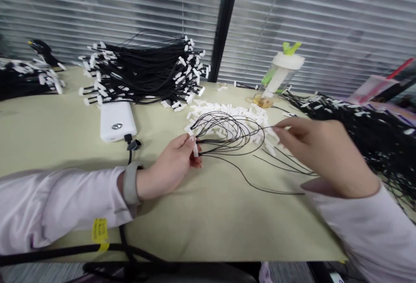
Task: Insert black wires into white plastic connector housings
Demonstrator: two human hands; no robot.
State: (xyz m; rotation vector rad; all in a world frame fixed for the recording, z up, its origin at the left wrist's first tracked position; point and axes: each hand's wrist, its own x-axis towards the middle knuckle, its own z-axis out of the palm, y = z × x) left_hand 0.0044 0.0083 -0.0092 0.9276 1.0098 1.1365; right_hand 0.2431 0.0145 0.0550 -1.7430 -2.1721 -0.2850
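Observation:
My left hand (177,159) grips a white plastic connector (194,142) between thumb and fingers, above the middle of the table. Thin black wires (234,138) come out of its right side and loop back in arcs. My right hand (308,142) is to the right, thumb and forefinger pinched on one thin black wire at the far end of the loops. One longer wire runs from the connector along the table and passes under my right sleeve. Behind the loops lies a pile of loose white connectors (214,112).
Black cable bundles with white ends (146,70) are stacked at the back. A white power bank (117,120) with a plugged-in cable stands left. A clear cup (276,77) is at the back right. More black wires (367,131) cover the right side. A thick cable (65,250) crosses the front.

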